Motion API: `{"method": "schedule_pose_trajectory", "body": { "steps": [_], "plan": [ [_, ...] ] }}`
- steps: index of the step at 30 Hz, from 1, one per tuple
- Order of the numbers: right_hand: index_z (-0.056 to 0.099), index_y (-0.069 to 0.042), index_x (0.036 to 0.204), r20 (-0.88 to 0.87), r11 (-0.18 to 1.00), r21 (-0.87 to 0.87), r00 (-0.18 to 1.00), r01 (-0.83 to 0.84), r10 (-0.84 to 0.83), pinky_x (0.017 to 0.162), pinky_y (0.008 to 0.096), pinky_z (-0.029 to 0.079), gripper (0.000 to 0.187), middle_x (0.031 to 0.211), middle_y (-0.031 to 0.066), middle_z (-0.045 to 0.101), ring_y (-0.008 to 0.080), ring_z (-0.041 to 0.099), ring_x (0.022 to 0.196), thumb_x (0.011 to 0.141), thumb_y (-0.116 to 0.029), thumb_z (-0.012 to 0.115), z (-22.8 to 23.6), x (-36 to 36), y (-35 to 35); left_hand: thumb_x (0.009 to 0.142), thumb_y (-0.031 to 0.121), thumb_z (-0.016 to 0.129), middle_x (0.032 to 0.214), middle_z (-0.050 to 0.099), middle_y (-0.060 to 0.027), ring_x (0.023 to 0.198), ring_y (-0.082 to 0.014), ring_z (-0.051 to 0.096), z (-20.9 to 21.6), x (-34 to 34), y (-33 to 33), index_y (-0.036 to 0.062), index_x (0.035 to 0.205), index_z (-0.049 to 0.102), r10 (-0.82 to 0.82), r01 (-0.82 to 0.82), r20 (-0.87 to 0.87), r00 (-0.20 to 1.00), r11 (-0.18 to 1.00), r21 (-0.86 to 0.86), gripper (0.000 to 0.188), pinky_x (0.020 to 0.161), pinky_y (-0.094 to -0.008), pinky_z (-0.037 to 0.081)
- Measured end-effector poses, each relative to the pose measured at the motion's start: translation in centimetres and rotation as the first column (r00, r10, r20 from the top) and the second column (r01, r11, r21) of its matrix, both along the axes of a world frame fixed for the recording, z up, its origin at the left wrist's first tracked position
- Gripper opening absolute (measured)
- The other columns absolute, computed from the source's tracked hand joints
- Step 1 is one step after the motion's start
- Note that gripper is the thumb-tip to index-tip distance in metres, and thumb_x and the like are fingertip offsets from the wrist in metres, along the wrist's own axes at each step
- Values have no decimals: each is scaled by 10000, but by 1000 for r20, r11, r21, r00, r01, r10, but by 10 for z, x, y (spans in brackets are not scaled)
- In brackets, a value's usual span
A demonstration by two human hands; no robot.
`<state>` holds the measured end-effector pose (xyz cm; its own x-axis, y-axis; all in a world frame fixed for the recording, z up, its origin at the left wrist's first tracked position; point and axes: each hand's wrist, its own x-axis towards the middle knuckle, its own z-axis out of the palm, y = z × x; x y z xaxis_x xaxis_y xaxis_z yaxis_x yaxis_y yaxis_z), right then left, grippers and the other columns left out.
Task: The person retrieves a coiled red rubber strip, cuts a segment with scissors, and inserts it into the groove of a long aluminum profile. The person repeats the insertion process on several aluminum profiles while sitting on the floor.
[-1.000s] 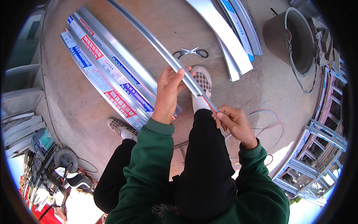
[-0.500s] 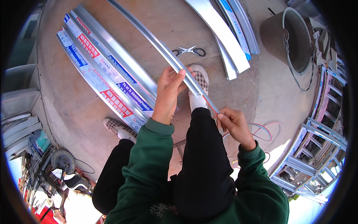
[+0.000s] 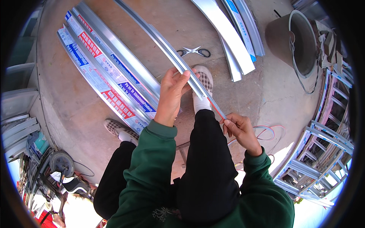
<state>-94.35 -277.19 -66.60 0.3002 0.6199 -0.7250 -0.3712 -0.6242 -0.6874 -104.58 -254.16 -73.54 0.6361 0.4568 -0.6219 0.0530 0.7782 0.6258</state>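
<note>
A long silver aluminium profile point(image 3: 159, 43) slants from the far edge down to a point above my right knee. My left hand point(image 3: 172, 91) is closed round it near its near end, thumb on top. From that end a thin grey strip with a red edge point(image 3: 216, 108) stretches toward my right hand point(image 3: 242, 131), which pinches it between thumb and fingertips. More of the grey and red strip point(image 3: 269, 131) lies in loose loops on the floor beyond my right hand. Black-handled scissors point(image 3: 194, 51) lie spread on the floor, just right of the profile.
Film-covered aluminium profiles point(image 3: 110, 72) lie in a row at the left, and more profiles point(image 3: 228, 36) at the far right. A large bucket point(image 3: 292, 41) lies tipped at the right, near a stacked metal frame point(image 3: 308, 163). A wheel point(image 3: 62, 164) stands at the lower left.
My right hand has moved slightly down and right, and a longer piece of strip shows between it and the profile's end. My left hand keeps its hold.
</note>
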Motion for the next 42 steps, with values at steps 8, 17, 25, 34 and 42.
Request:
{"method": "schedule_pose_trajectory", "body": {
  "steps": [8,17,25,34,42],
  "plan": [
    [683,20,996,92,979,173,988,107,-124,526,219,395,189,711,13,643,50,498,573,1038,-129,575,-29,-7,65,1022,234,624,1216,663,-194,1171,-311,658,4,0,0,0,1223,537,-1,1,-5,1000,999,49,321,991,-442,543],
    [683,25,1006,45,995,-89,998,37,-33,530,219,404,200,726,20,647,61,504,579,1045,-135,570,2,-4,11,1008,204,660,1186,678,-205,1099,-283,694,1,-1,-1,-36,1264,479,-8,7,-23,1000,1000,-13,395,975,-403,554],
    [671,30,969,58,978,178,991,107,-119,551,221,411,173,774,38,686,68,542,607,1024,-113,591,-28,-8,67,1009,219,662,1205,673,-203,1127,-276,682,0,-7,-2,-19,1277,478,14,-13,4,1000,999,-50,403,988,-405,548],
    [675,32,991,-50,998,-30,997,-53,51,559,232,433,157,730,37,648,80,551,606,1030,-73,564,8,7,9,1027,260,632,1253,658,-193,1180,-290,660,-4,-3,-4,14,1275,492,-9,9,6,1000,1000,-9,376,998,-418,537],
    [678,36,988,88,990,102,990,99,-108,537,225,426,180,723,40,657,68,522,565,1034,-91,560,-29,-7,66,1031,267,625,1253,662,-184,1188,-278,657,-5,-4,-3,17,1281,503,4,-4,23,1000,1000,2,374,996,-407,538]
  ]
}}
